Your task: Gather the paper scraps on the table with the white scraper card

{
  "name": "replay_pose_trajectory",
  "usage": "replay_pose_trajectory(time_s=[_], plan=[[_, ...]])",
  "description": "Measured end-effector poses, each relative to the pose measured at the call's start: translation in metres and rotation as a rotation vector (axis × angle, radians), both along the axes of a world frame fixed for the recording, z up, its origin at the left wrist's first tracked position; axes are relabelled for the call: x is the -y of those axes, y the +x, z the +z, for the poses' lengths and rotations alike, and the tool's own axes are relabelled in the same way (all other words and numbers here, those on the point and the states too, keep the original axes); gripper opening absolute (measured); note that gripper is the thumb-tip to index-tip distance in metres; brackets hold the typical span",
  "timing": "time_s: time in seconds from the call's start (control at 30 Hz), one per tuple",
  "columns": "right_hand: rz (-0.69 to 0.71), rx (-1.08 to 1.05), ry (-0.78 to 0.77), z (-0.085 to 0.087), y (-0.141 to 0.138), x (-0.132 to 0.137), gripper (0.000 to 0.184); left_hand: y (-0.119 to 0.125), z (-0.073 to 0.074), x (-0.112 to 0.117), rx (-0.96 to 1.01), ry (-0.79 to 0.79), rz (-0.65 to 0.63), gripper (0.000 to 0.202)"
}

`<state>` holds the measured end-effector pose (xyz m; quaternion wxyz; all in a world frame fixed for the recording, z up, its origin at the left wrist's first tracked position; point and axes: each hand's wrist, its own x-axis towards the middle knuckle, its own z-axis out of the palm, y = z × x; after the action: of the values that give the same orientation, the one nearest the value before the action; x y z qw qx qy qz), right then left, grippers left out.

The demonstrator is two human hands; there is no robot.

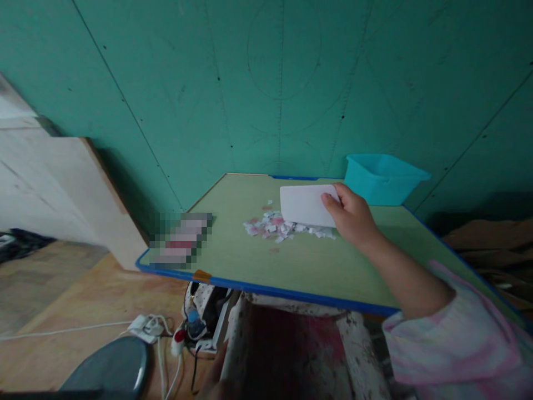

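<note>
My right hand [350, 214] grips a white card [306, 204] by its right end, holding it on edge against the table. The card's lower edge meets a pile of small white and pink paper scraps [278, 226] on the pale green tabletop [291, 261]. A pink and white sleeve covers my right forearm. My left hand is out of view.
A turquoise plastic bin [383, 178] stands at the table's back right corner. A blurred-out flat item [181, 240] lies near the front left corner. The table has a blue rim. Below lie a white power strip [145, 328] with cables, a dark round lid and a bag.
</note>
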<state>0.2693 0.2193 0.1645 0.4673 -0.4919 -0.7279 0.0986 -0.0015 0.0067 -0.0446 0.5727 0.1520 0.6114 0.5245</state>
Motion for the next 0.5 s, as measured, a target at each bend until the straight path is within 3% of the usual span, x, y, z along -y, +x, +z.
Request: replay_pose_trajectory(time_s=[0.27, 0.33, 0.43, 0.5], plan=[[0.097, -0.113, -0.097, -0.003, 0.007, -0.003, 0.021, -0.001, -0.007, 0.001, -0.041, 0.010, 0.017, 0.043], [0.146, -0.168, -0.139, -0.004, 0.006, -0.005, 0.021, 0.005, -0.006, 0.001, -0.031, -0.007, 0.012, 0.051], [0.179, -0.171, -0.173, -0.008, 0.002, -0.006, 0.022, 0.011, -0.006, 0.004, -0.018, -0.028, -0.008, 0.080], [0.182, -0.132, -0.174, -0.014, -0.002, -0.007, 0.022, 0.008, -0.004, 0.006, 0.009, -0.025, 0.008, 0.078]])
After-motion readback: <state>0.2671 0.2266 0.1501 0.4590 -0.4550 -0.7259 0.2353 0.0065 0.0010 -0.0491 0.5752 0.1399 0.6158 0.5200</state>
